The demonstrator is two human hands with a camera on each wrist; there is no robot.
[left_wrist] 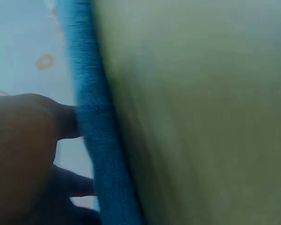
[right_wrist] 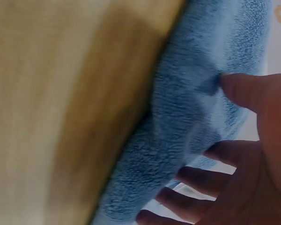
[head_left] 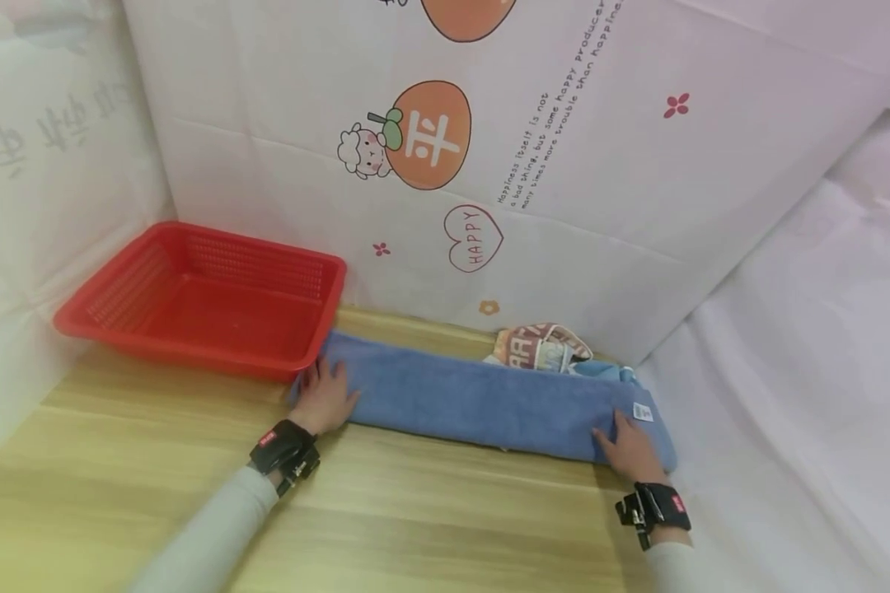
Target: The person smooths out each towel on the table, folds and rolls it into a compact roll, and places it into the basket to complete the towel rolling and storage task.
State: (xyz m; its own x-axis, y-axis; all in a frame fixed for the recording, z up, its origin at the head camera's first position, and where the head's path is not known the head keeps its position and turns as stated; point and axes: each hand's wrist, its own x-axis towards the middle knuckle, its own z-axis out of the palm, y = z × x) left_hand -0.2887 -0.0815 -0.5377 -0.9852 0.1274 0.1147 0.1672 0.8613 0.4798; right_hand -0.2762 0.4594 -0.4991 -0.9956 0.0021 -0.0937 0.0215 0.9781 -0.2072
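A long blue towel [head_left: 460, 403], folded into a strip with a small white label near its right end, lies on the wooden table. On its left end rests my left hand [head_left: 328, 397], fingertips beside the basket's lower corner. My right hand [head_left: 633, 449] touches the towel's right end just below the label. In the right wrist view, the thumb and spread fingers of that hand [right_wrist: 253, 154] press against the fluffy fabric [right_wrist: 178, 112]. The left wrist view is blurred and shows the dark hand [left_wrist: 23, 150] against the towel's edge [left_wrist: 91, 93].
A red plastic basket [head_left: 237, 362] stands at the left against the back wall. Behind the towel lie a crumpled patterned cloth [head_left: 537, 347] and a light blue cloth [head_left: 608, 371]. White printed sheets [head_left: 326, 206] enclose the table [head_left: 415, 511] at the back and sides.
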